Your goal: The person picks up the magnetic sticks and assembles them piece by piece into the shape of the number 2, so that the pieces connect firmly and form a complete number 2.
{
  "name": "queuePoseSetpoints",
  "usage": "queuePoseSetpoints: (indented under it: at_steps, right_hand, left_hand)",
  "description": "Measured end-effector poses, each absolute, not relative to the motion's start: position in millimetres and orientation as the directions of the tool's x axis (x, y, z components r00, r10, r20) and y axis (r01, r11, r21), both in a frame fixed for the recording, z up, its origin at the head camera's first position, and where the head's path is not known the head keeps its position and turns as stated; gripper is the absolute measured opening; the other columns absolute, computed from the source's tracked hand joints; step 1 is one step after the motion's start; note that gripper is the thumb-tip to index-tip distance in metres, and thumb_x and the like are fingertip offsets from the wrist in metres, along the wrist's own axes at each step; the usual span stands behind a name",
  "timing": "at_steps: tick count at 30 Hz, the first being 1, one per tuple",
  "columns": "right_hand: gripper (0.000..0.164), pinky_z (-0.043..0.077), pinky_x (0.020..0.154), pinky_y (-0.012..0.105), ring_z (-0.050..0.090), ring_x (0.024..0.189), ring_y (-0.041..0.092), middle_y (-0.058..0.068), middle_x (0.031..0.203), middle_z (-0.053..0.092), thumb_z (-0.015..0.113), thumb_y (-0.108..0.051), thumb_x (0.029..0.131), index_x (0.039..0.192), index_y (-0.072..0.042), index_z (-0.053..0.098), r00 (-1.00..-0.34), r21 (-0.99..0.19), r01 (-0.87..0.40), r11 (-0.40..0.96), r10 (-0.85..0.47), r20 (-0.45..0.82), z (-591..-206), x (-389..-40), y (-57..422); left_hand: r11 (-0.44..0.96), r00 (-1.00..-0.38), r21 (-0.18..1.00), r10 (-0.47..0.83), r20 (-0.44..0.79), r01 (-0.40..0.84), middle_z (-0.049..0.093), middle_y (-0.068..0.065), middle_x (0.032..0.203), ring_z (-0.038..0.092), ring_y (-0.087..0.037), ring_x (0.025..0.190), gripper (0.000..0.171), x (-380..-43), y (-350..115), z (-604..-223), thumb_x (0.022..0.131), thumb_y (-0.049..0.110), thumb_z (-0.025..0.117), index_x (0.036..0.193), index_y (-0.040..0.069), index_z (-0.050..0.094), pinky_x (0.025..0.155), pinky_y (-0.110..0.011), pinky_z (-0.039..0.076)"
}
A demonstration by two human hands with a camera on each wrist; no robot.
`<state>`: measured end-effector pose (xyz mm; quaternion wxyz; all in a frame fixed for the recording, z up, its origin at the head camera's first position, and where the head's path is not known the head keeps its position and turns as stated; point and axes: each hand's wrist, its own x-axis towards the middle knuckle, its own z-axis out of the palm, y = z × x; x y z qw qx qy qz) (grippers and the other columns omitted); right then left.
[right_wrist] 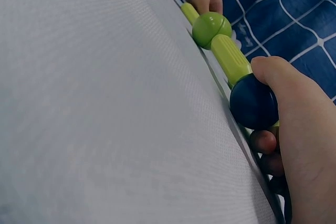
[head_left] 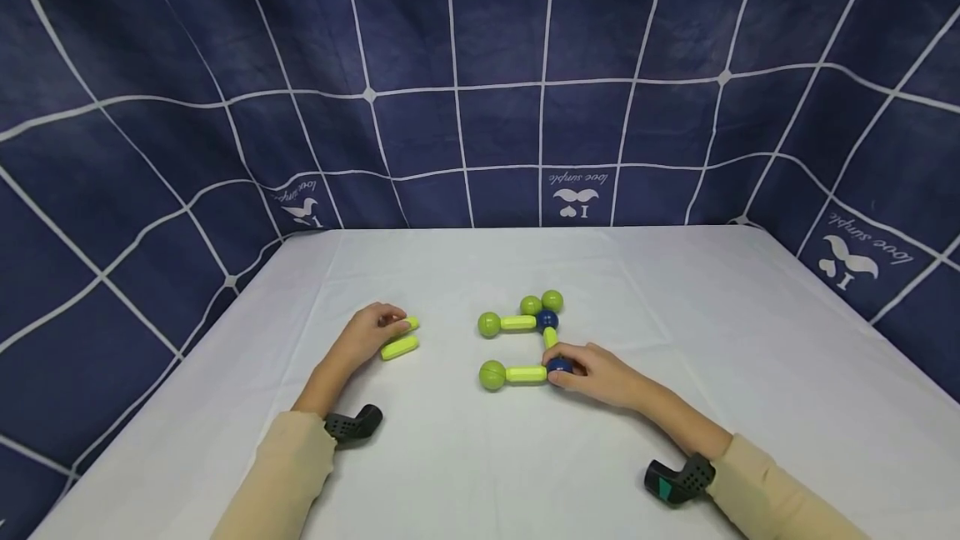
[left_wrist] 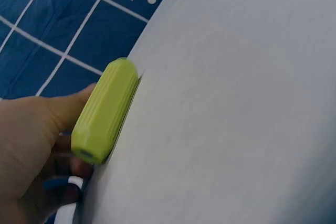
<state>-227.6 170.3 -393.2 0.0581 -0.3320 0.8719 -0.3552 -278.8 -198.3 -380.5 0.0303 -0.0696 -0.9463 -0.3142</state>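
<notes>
My left hand [head_left: 372, 330] pinches the farther of two short yellow-green rods [head_left: 412, 322] on the left of the table. The nearer rod [head_left: 400, 347] lies just beside the thumb and looms large in the left wrist view. With thumb and fingers, my right hand [head_left: 600, 373] grips the near blue ball [head_left: 559, 366] of a ball-and-rod frame. From that ball one rod [head_left: 527, 374] runs left to a green ball [head_left: 492, 375]. Another rod [head_left: 551, 338], partly hidden by fingers, leads to the far blue ball [head_left: 547, 321]. A further rod [head_left: 518, 322] joins that one to another green ball [head_left: 489, 324].
Two loose-looking green balls [head_left: 552, 300] sit close behind the far blue ball; whether they touch it I cannot tell. A white cloth [head_left: 465, 457] covers the table. Dark blue curtains [head_left: 495, 132] with white grid lines hang behind and at both sides.
</notes>
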Motion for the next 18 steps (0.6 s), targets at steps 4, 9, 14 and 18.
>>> queuePoseSetpoints:
  at_steps: [4, 9, 14, 18]
  right_hand:
    - [0.019, 0.032, 0.054, 0.018, 0.037, 0.057, 0.002, -0.010, 0.062, 0.039, 0.055, -0.032, 0.090, 0.107, -0.023, 0.058, -0.775, -0.656, -0.537, 0.530, -0.617, 0.136, -395.0, -227.3, 171.4]
    - [0.020, 0.033, 0.054, 0.018, 0.037, 0.057, 0.002, -0.010, 0.062, 0.039, 0.055, -0.033, 0.090, 0.107, -0.023, 0.058, -0.774, -0.655, -0.535, 0.534, -0.621, 0.126, -395.0, -226.8, 171.1]
    - [0.020, 0.032, 0.054, 0.018, 0.037, 0.057, 0.002, -0.010, 0.063, 0.040, 0.055, -0.033, 0.090, 0.107, -0.023, 0.058, -0.775, -0.649, -0.540, 0.536, -0.617, 0.135, -392.1, -228.8, 170.1]
    - [0.021, 0.032, 0.054, 0.018, 0.037, 0.057, 0.002, -0.010, 0.062, 0.039, 0.055, -0.033, 0.090, 0.107, -0.022, 0.058, -0.771, -0.651, -0.540, 0.534, -0.624, 0.128, -391.9, -228.9, 169.5]
  left_hand:
    - [0.863, -0.994, 0.493, 0.090, 0.066, 0.111, 0.058, -0.008, 0.094, 0.051, -0.019, 0.081, 0.035, -275.9, -189.9, -375.7, 0.089, 0.032, 0.055, 0.108, 0.004, 0.063, 0.069, -0.033, 0.041]
    - [0.899, -0.996, 0.434, 0.024, 0.086, 0.059, 0.059, -0.007, 0.092, 0.052, -0.019, 0.078, 0.035, -272.7, -183.7, -370.0, 0.086, 0.034, 0.056, 0.104, 0.005, 0.063, 0.062, -0.032, 0.040]
    - [0.844, -0.987, 0.530, -0.005, 0.161, 0.082, 0.060, -0.011, 0.097, 0.050, -0.019, 0.072, 0.033, -270.2, -174.8, -357.7, 0.085, 0.030, 0.056, 0.105, 0.003, 0.057, 0.060, -0.029, 0.038]
    - [0.767, -0.987, 0.633, 0.006, 0.161, 0.108, 0.059, -0.009, 0.097, 0.049, -0.017, 0.071, 0.029, -262.8, -161.9, -346.5, 0.086, 0.029, 0.056, 0.104, 0.006, 0.051, 0.060, -0.025, 0.037]
